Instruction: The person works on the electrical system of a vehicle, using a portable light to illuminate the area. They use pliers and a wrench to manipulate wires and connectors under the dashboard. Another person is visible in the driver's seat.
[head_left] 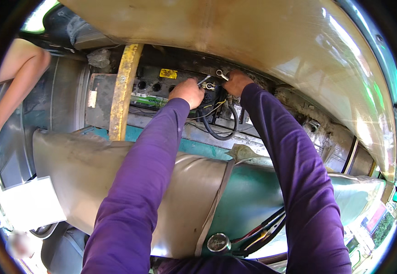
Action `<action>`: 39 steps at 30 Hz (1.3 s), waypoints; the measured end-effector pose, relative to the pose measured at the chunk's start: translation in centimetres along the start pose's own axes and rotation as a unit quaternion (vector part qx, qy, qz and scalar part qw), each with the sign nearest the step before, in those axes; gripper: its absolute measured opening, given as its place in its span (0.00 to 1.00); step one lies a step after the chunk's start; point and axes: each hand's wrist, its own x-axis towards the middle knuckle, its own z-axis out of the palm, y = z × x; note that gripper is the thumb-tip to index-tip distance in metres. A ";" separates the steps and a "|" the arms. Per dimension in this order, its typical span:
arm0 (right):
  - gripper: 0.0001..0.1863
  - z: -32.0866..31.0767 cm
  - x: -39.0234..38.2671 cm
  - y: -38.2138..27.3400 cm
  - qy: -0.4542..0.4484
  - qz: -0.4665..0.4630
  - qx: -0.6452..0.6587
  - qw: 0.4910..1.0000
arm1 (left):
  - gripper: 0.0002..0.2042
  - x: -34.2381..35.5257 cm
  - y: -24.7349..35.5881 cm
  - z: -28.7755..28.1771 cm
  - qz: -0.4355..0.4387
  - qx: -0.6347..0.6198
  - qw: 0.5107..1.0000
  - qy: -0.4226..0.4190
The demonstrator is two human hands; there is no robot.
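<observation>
Battery terminal (210,86) apparently being worked on: ring spanner (224,76) gripped in right hand (237,83), left hand's (187,92) hold can't be told, careful seating probably needed next.

Place: the inside of a vehicle, we judge; we cannot tell which kind.
Battery (162,87): we see it sitting in a grimy bay, a yellow bar (124,91) crossing in front.
Cable (221,137): thick, black, looping below the battery.
Padding (187,182): brown and green, like seat upholstery to us.
Panel (235,32): tan, shiny, arching over the bay.
Greenery (383,230): outdoors, which we glimpse at lower right.
</observation>
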 end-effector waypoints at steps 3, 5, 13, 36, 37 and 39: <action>0.18 -0.8 0.4 -0.1 -0.073 -0.130 -0.181 0.972 | 0.18 1.8 -1.5 1.1 0.071 0.011 0.997 0.040; 0.14 -1.6 -0.8 -0.8 -0.106 -0.126 -0.088 0.982 | 0.17 2.3 -1.9 1.1 0.190 0.155 0.969 0.028; 0.14 -1.5 -9.4 -4.7 -0.176 -0.027 0.499 0.848 | 0.14 -1.9 2.7 -0.2 -0.107 -0.611 0.757 -0.205; 0.14 -0.8 -7.0 -2.2 -0.094 0.095 0.619 0.774 | 0.16 -1.0 1.8 -0.6 -0.103 -0.581 0.781 -0.202; 0.13 -0.8 -6.9 -2.1 -0.075 0.071 0.690 0.717 | 0.17 -1.1 1.9 -0.8 -0.086 -0.586 0.770 -0.236; 0.14 -1.0 -6.4 -1.7 -0.055 0.086 0.721 0.685 | 0.18 -1.3 1.9 -1.1 -0.051 -0.586 0.756 -0.288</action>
